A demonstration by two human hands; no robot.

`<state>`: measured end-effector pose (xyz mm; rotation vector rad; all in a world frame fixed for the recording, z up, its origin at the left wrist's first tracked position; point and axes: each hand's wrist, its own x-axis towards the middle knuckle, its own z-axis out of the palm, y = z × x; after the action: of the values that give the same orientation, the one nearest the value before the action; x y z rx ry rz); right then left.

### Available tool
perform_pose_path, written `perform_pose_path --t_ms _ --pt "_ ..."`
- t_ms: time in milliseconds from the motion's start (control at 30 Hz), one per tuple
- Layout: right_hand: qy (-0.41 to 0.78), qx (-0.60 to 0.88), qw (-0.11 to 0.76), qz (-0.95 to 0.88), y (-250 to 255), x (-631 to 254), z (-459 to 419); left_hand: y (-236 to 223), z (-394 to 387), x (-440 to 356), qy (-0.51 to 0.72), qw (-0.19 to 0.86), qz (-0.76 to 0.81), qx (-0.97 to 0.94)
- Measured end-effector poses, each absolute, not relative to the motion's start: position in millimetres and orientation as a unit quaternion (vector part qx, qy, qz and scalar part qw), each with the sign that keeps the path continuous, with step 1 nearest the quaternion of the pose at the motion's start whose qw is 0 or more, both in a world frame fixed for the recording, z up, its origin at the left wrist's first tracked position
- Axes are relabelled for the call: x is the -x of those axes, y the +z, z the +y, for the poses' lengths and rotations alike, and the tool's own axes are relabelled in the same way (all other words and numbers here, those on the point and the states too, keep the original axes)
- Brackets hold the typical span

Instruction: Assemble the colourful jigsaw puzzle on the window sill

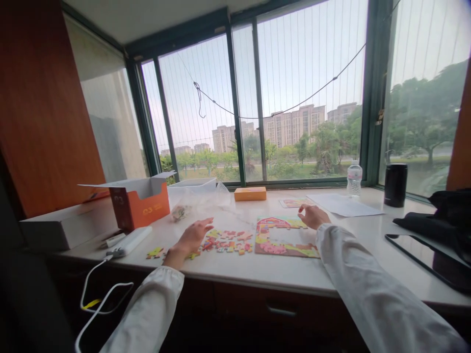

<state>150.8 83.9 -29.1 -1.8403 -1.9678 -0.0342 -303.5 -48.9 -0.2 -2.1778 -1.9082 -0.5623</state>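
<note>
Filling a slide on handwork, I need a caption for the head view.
Left hand by loose jigsaw pieces, right hand by a partly assembled puzzle, before broad windows.

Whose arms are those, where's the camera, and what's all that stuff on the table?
Those are a person's own two bare hands, not a robot's. There is just one picture, taken by a camera worn on that person's head, looking forward and down.

On the pale table is a jigsaw puzzle with a gap in its middle. The left hand is by the loose pieces; the right hand is at the puzzle's far right part. Whether either hand holds a piece is too small to tell.

Around them are an open orange box, a clear bottle and a dark tablet. Behind is a big window.
</note>
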Motion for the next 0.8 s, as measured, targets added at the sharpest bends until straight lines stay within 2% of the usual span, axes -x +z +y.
perform_pose_path --t_ms 267,467,633,800 --pt "-0.03 0.601 0.277 -0.749 -19.3 -118.3 67.7 -19.1 -48.5 308.4 -0.204 0.039 -0.633 0.745" --pt "-0.03 0.468 0.241 -0.85 -2.1 -19.7 32.6 -25.6 -43.3 314.7 -0.208 0.023 -0.646 0.734" --pt "0.05 0.405 0.233 -0.883 -11.5 74.5 22.8 -28.3 -41.2 316.5 -0.239 0.027 -0.638 0.732" --pt "0.182 0.418 0.27 -0.848 -25.2 137.2 25.6 -28.5 -46.4 314.4 -0.279 0.048 -0.621 0.731"
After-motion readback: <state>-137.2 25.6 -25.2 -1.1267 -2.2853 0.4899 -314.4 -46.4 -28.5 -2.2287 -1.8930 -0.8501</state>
